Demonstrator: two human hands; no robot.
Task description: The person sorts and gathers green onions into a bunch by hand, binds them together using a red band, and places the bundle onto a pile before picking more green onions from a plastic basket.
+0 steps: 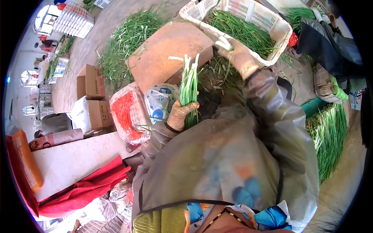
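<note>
Green stalks (189, 87) fill clenched left fingers (190, 107); right fingers (230, 49), grip unclear, hover near crate rim (283, 43)

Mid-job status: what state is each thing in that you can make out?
Left hand: closed around the green bunch.
Green bunch: held roughly upright, white ends up.
Right hand: by the crate, grip too blurred to tell.
Crate: open, greens inside.
Floor greens: loosely heaped.
Greens at right: stacked.
Farther cardboard box: appears open.
</note>
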